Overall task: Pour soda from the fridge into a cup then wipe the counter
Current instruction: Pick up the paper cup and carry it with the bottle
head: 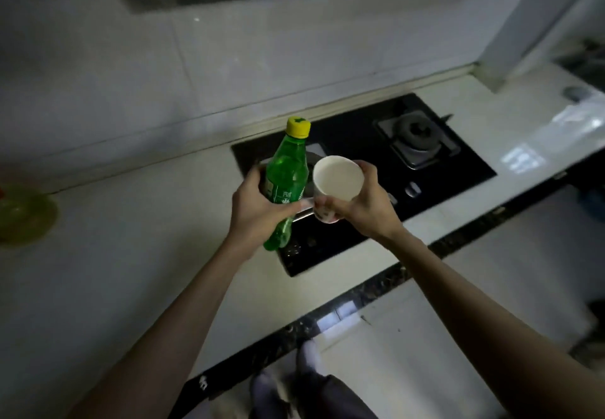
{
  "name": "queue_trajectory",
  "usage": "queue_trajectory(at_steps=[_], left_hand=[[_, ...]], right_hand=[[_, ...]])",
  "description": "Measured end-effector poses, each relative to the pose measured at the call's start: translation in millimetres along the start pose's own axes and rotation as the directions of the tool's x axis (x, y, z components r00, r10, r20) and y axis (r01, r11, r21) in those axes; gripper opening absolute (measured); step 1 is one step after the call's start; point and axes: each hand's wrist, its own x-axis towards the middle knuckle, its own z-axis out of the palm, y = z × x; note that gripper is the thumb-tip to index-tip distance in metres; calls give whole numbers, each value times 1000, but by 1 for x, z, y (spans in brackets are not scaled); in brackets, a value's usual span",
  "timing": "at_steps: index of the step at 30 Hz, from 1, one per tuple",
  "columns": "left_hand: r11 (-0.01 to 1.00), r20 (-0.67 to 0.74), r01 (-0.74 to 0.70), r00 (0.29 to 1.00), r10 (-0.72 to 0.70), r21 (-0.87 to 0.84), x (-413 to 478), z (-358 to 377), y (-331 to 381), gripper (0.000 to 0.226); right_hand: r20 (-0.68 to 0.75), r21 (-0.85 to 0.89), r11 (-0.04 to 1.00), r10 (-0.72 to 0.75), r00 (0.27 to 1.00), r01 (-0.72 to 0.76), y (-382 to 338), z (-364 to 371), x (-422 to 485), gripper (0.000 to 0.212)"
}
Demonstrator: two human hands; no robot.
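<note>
Hands (258, 209) (363, 209) side by side around bottle (288, 169), cup (337, 177)

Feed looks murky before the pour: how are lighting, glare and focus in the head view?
Head view: dim overall; bright glare on the counter at right; left hand and green bottle slightly motion-blurred; cup and yellow cap fairly sharp; frame edges soft.

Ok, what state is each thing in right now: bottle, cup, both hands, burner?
bottle: capped, tilted, off the counter.
cup: looks empty, tipped toward the camera, off the counter.
left hand: holds the bottle.
right hand: holds the cup.
burner: no flame.
</note>
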Motion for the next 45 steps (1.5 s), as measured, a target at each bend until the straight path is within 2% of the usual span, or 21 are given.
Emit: queue_trajectory(at_steps=[7,11,16,20,26,32,36,45], left_hand=[[996,239,-64,968,75,-54,-10,108,37,57],[995,325,-78,941,94,-63,-22,181,58,62],[992,389,-94,914,118,-80,-41,288,89,64],[988,387,-109,911,145,-114,-60,380,116,63],[981,398,-119,901,170,-150,-78,489,155,63],[983,432,-137,884,176,-122,-62,567,173,62],[984,434,-130,885,170,-119,-33,618,174,63],[988,448,-81,885,130,-128,72,753,201,63]], right_hand=[[-214,9,986,162,963,-164,57,-107,-43,94],[-290,47,976,218,932,-214,90,-166,-66,94],[-361,69,972,235,902,-225,143,-252,-88,92],[-412,54,976,215,885,-212,187,-333,-98,91],[-401,26,974,215,891,-224,237,-438,-98,87],[-407,59,958,278,870,-279,279,-497,-71,86],[-403,61,956,286,870,-286,308,-529,-35,88],[-398,-61,941,283,873,-333,371,-636,85,86]])
